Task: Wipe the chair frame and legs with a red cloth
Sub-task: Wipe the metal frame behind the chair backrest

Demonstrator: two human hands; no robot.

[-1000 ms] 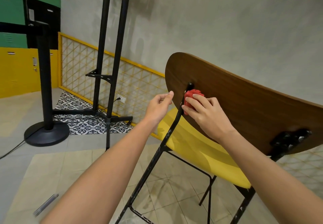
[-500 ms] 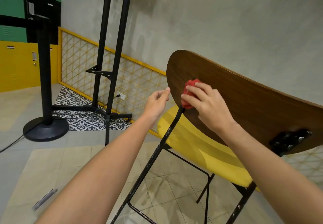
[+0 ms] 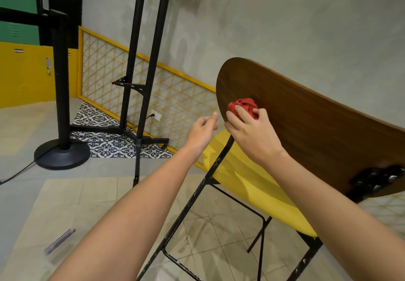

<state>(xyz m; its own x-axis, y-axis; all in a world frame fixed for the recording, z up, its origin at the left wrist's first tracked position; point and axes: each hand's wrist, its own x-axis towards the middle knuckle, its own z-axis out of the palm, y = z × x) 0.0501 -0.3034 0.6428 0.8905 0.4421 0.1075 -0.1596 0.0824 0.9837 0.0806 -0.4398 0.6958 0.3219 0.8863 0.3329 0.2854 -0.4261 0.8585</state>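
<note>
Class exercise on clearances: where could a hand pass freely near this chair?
Free: yellow seat below backrest; floor tiles between stand base and chair leg. Crowded: backrest's left edge, right hand gripping red cloth, left hand beside.

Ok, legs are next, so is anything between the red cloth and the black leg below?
Nothing visible. The right hand holds the crumpled red cloth against the brown wooden backrest; the black metal leg runs bare beneath it.

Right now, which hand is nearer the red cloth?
Right. The right hand grips the red cloth against the wooden backrest; the left hand hovers to its left, not touching it.
</note>
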